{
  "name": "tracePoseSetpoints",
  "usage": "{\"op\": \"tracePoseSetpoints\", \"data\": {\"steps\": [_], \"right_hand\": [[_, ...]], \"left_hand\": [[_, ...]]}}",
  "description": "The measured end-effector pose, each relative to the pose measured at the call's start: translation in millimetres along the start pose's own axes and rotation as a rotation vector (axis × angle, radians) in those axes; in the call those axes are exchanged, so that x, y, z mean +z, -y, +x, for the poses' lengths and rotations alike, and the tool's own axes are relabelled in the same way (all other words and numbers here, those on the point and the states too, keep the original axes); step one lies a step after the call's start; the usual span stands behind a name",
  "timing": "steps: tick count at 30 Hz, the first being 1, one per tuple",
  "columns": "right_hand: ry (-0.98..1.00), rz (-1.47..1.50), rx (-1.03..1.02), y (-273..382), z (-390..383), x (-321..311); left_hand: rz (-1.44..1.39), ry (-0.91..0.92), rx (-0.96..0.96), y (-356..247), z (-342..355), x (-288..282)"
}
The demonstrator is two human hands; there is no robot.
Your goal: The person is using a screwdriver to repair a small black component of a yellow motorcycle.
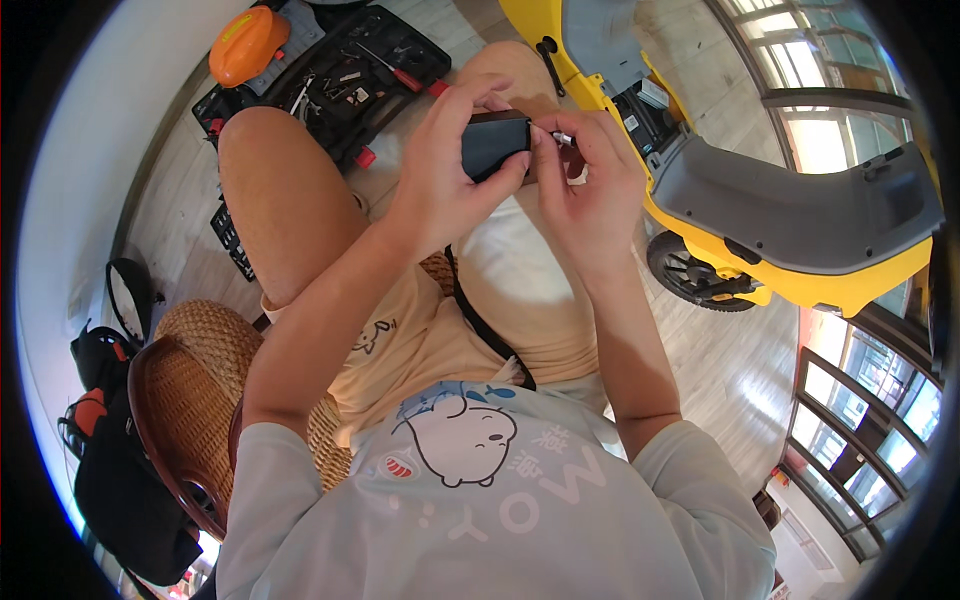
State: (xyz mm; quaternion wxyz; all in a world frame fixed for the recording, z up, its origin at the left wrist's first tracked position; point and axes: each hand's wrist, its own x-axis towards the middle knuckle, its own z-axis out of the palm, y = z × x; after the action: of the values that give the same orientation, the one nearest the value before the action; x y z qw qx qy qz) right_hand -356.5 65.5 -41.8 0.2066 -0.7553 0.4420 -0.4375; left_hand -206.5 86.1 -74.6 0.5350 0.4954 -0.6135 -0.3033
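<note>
My left hand (450, 150) is wrapped round a small black box-shaped part (494, 148), held up above my knees. Its thumb presses on the near face while the other fingers curl behind. At the box's right edge my right hand (590, 175) is closed in a pinch. Between its thumb and forefinger shows a small silvery metal piece (562, 138), perhaps a bit or fitting; its exact kind is too small to make out. The right fingertips touch or nearly touch the box there.
An open black tool case (350, 90) lies on the floor ahead, with a red-handled screwdriver (398, 75) and several loose parts. Beside it is an orange rounded object (245, 48). On the right stands a yellow and grey scooter (790, 205) with an open compartment (645, 115). A wicker chair (205, 330) is at left.
</note>
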Motion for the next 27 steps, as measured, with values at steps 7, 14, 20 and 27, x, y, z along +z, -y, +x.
{"op": "tracePoseSetpoints", "data": {"steps": [7, 14, 20, 27], "right_hand": [[0.063, -0.102, 0.040, 6.7, 1.4, -7.3], [0.025, -0.018, 0.073, 5.1, 1.0, -3.2], [-0.071, 0.013, 0.094, -1.3, -9.3, 13.1], [-0.124, 0.017, 0.067, -3.7, -15.0, 23.8]], "left_hand": [[0.217, -0.033, 0.037, -14.8, -7.9, 5.3], [0.182, -0.082, 0.019, -14.4, -8.1, 8.0], [0.163, -0.098, 0.011, -12.7, -8.9, 5.1], [0.204, -0.125, 0.061, -13.9, -9.6, 5.5]]}}
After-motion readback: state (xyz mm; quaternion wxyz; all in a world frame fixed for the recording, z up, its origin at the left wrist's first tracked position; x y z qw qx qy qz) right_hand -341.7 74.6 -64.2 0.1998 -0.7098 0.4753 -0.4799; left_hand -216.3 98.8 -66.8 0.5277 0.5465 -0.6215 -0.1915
